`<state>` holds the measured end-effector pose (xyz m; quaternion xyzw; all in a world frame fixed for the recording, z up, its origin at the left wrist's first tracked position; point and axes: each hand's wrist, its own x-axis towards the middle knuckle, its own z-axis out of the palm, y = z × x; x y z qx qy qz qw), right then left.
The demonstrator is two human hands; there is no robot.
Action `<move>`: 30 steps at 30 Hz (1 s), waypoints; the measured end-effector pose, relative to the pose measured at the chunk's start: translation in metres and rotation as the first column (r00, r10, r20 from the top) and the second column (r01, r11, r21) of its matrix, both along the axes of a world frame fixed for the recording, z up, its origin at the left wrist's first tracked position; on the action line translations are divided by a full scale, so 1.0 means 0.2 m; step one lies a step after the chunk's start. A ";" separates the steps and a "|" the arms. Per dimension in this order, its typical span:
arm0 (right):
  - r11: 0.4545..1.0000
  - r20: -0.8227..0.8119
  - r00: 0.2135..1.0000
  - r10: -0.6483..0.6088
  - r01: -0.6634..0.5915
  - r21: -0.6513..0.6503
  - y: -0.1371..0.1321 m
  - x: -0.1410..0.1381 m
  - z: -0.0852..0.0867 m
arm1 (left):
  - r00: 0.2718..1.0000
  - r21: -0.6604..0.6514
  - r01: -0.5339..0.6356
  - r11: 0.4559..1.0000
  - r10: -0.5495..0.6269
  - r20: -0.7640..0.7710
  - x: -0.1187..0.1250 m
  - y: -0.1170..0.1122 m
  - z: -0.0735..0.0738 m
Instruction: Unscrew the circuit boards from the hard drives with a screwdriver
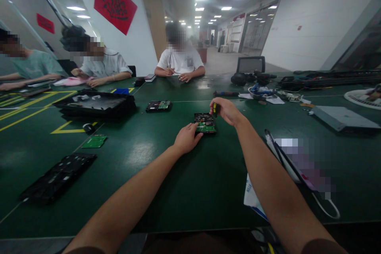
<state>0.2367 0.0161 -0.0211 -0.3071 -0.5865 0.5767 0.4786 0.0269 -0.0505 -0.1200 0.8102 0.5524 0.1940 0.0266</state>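
Note:
A hard drive (205, 126) with a green circuit board on its near part lies flat on the green table in front of me. My left hand (188, 138) holds it at its left side, fingers on the edge and thumb by the near left corner. Over its far right corner is my right hand (228, 111), closed around the yellow and black handle of a screwdriver (214, 109). The handle stands roughly upright; its tip is too small to make out. Farther left lies a second hard drive (158, 106), with a green board showing.
Black plastic trays (95, 105), a loose green circuit board (94, 141) and a black panel (59, 176) lie to the left. On the right are a grey metal box (345, 118), cables (258, 90) and a badge lanyard (275, 147). Several people sit around the table.

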 end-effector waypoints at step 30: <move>0.995 -0.077 0.993 -0.093 0.090 -0.033 0.06 0.01 -0.04 | 1.000 0.002 -0.002 1.000 0.002 -0.006 0.00 -0.01 0.02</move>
